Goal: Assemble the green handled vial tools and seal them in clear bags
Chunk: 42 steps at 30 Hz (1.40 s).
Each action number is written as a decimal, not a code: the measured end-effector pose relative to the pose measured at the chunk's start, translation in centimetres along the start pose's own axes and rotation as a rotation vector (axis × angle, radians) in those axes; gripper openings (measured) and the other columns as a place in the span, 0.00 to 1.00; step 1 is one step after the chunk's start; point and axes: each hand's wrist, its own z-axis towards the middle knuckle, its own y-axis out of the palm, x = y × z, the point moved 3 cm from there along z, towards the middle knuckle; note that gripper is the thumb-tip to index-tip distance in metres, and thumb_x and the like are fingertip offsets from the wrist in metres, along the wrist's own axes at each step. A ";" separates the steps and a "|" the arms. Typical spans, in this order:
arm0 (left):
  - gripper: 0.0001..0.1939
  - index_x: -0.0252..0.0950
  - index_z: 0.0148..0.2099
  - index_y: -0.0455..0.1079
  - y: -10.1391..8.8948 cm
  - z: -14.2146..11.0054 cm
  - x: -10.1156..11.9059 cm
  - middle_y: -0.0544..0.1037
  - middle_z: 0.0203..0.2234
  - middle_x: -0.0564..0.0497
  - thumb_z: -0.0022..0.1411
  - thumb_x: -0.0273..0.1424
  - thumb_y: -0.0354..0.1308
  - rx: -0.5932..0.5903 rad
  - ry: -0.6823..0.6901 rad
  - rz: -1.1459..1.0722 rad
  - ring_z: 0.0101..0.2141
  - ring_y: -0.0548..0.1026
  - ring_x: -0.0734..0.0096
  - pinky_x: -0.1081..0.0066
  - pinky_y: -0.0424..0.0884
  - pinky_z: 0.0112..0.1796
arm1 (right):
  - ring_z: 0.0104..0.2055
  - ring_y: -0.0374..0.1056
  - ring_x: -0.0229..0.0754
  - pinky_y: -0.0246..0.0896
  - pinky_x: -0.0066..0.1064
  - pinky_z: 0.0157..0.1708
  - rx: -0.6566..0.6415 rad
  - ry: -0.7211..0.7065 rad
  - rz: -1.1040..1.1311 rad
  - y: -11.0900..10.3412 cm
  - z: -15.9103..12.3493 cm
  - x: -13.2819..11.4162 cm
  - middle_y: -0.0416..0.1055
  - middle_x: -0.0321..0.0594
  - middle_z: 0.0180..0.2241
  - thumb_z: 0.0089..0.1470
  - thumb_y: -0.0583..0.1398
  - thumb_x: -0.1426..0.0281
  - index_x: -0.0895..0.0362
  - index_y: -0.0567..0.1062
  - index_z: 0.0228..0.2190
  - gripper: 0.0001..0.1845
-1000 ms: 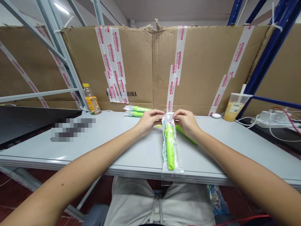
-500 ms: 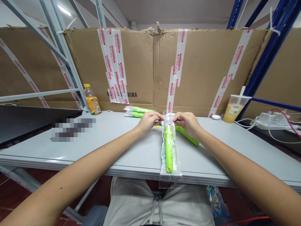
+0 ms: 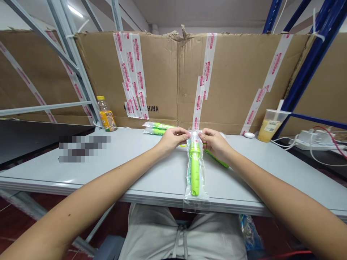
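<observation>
A clear plastic bag [image 3: 204, 186] lies lengthwise in front of me, its near end reaching over the table's front edge. Inside it is a lime-green, tube-shaped item [image 3: 195, 173] with a clear far end; its kind I cannot tell. My left hand [image 3: 173, 141] pinches the bag's far end from the left, and my right hand [image 3: 214, 142] pinches it from the right, fingers closed. Partly hidden behind my right hand is a loose lime-green piece [image 3: 221, 162] on the table. Several similar bagged green items [image 3: 157, 129] lie beyond my left hand.
A grey table [image 3: 114, 162] spans the view, backed by taped cardboard [image 3: 162, 72]. A juice bottle [image 3: 107, 117] stands at the back left. At the back right are a drink cup [image 3: 268, 126], a small white case [image 3: 249, 135] and a power strip [image 3: 311, 139] with cables.
The bagged green item has shifted slightly away from me. Both hands keep their pinch at its far end, and my right hand now covers more of the loose green piece.
</observation>
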 end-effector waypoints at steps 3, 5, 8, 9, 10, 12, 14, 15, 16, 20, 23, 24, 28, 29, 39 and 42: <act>0.18 0.30 0.32 0.73 0.1 0.0 0.2 0.77 0.28 0.51 0.43 0.34 0.75 -0.010 -0.020 -0.054 0.30 0.76 0.73 0.66 0.74 0.38 | 0.23 0.61 0.34 0.59 0.29 0.23 0.018 -0.028 0.011 -0.1 0.1 -0.1 0.65 0.31 0.20 0.40 0.73 0.59 0.56 0.68 0.20 0.21; 0.20 0.31 0.33 0.69 0.1 0.0 0.3 0.74 0.25 0.55 0.42 0.32 0.76 0.002 -0.028 -0.086 0.28 0.74 0.76 0.68 0.75 0.37 | 0.23 0.60 0.34 0.59 0.29 0.23 0.015 -0.027 0.002 -0.1 0.1 0.0 0.63 0.31 0.20 0.40 0.73 0.58 0.56 0.69 0.20 0.21; 0.25 0.34 0.36 0.65 -0.2 -0.1 0.3 0.72 0.24 0.58 0.41 0.30 0.76 0.028 -0.047 -0.126 0.27 0.74 0.77 0.68 0.75 0.36 | 0.24 0.61 0.35 0.60 0.30 0.24 0.008 -0.025 -0.026 -0.2 0.2 0.2 0.65 0.32 0.21 0.41 0.72 0.58 0.56 0.70 0.21 0.20; 0.26 0.34 0.38 0.65 -0.2 -0.1 0.2 0.72 0.25 0.58 0.41 0.30 0.76 0.029 -0.057 -0.130 0.27 0.74 0.76 0.68 0.75 0.36 | 0.24 0.62 0.35 0.60 0.30 0.24 0.007 -0.027 -0.033 -0.2 0.2 0.3 0.65 0.32 0.22 0.42 0.72 0.58 0.56 0.70 0.22 0.19; 0.27 0.34 0.40 0.65 -0.2 -0.1 0.2 0.73 0.25 0.57 0.41 0.30 0.76 0.028 -0.070 -0.127 0.28 0.75 0.75 0.68 0.75 0.36 | 0.25 0.62 0.36 0.61 0.30 0.25 0.009 -0.029 -0.037 -0.3 0.3 0.4 0.66 0.32 0.22 0.42 0.71 0.58 0.56 0.70 0.22 0.19; 0.26 0.33 0.42 0.66 0.0 -0.2 0.1 0.74 0.26 0.54 0.44 0.31 0.75 0.014 -0.107 -0.111 0.29 0.76 0.73 0.67 0.74 0.35 | 0.26 0.63 0.36 0.61 0.30 0.26 0.015 -0.033 -0.035 -0.3 0.4 0.6 0.66 0.32 0.23 0.42 0.71 0.58 0.56 0.70 0.22 0.19; 0.23 0.33 0.42 0.67 0.4 -0.4 0.0 0.76 0.29 0.50 0.49 0.37 0.73 -0.031 -0.165 -0.095 0.30 0.76 0.71 0.66 0.74 0.33 | 0.26 0.63 0.36 0.62 0.30 0.27 0.021 -0.040 -0.024 -0.3 0.5 0.9 0.66 0.32 0.23 0.42 0.71 0.58 0.56 0.69 0.22 0.19; 0.22 0.33 0.41 0.68 0.7 -0.5 -0.1 0.77 0.31 0.48 0.51 0.40 0.71 -0.066 -0.202 -0.084 0.30 0.76 0.69 0.66 0.74 0.32 | 0.27 0.63 0.36 0.62 0.30 0.27 0.019 -0.042 -0.019 -0.3 0.6 1.0 0.66 0.32 0.24 0.42 0.71 0.58 0.56 0.69 0.22 0.20; 0.22 0.33 0.41 0.69 0.9 -0.7 -0.2 0.77 0.33 0.46 0.53 0.43 0.69 -0.101 -0.238 -0.072 0.30 0.76 0.69 0.66 0.74 0.31 | 0.27 0.63 0.36 0.62 0.30 0.27 0.014 -0.044 -0.016 -0.1 0.6 1.1 0.66 0.32 0.24 0.42 0.71 0.57 0.56 0.69 0.23 0.20; 0.24 0.31 0.41 0.74 1.2 -1.0 -0.4 0.79 0.33 0.43 0.53 0.47 0.68 -0.175 -0.304 -0.036 0.30 0.76 0.68 0.67 0.73 0.31 | 0.28 0.64 0.36 0.64 0.31 0.28 -0.007 -0.046 -0.028 0.4 0.6 1.2 0.67 0.33 0.25 0.42 0.71 0.57 0.56 0.69 0.23 0.21; 0.24 0.30 0.41 0.76 1.1 -1.0 -0.4 0.80 0.34 0.42 0.51 0.46 0.70 -0.203 -0.294 -0.050 0.33 0.77 0.66 0.67 0.73 0.35 | 0.27 0.64 0.37 0.64 0.31 0.27 -0.012 0.000 -0.014 0.9 0.3 1.3 0.67 0.33 0.25 0.43 0.71 0.56 0.56 0.69 0.24 0.21; 0.24 0.31 0.41 0.76 1.1 -1.0 -0.4 0.81 0.35 0.42 0.51 0.45 0.70 -0.208 -0.291 -0.057 0.34 0.78 0.66 0.67 0.73 0.36 | 0.27 0.65 0.37 0.65 0.32 0.27 -0.024 0.027 -0.003 1.0 0.3 1.3 0.67 0.34 0.25 0.44 0.70 0.55 0.56 0.70 0.25 0.20; 0.22 0.31 0.39 0.77 1.0 -1.0 -0.6 0.81 0.34 0.44 0.50 0.44 0.71 -0.212 -0.289 -0.070 0.33 0.77 0.68 0.68 0.72 0.37 | 0.28 0.67 0.39 0.66 0.33 0.29 -0.072 0.081 -0.008 1.4 0.1 1.4 0.71 0.37 0.28 0.46 0.69 0.52 0.56 0.73 0.29 0.21; 0.21 0.31 0.39 0.77 1.0 -1.0 -0.6 0.81 0.33 0.44 0.50 0.43 0.72 -0.214 -0.289 -0.072 0.32 0.77 0.69 0.68 0.72 0.36 | 0.28 0.67 0.38 0.66 0.32 0.29 -0.079 0.079 -0.022 1.4 0.0 1.4 0.71 0.37 0.28 0.46 0.69 0.52 0.56 0.73 0.29 0.21; 0.21 0.30 0.39 0.78 1.2 -1.1 -0.5 0.80 0.29 0.45 0.49 0.41 0.72 -0.250 -0.271 -0.118 0.31 0.76 0.69 0.68 0.71 0.36 | 0.28 0.63 0.36 0.62 0.30 0.30 -0.120 0.060 0.021 1.3 -0.1 1.1 0.68 0.34 0.27 0.45 0.70 0.57 0.56 0.72 0.26 0.18; 0.21 0.29 0.40 0.77 1.0 -1.2 -0.4 0.80 0.30 0.44 0.50 0.41 0.71 -0.257 -0.259 -0.129 0.31 0.76 0.68 0.67 0.71 0.37 | 0.27 0.61 0.35 0.61 0.29 0.28 -0.134 0.039 0.049 1.3 -0.1 1.1 0.67 0.33 0.26 0.47 0.70 0.59 0.55 0.72 0.26 0.16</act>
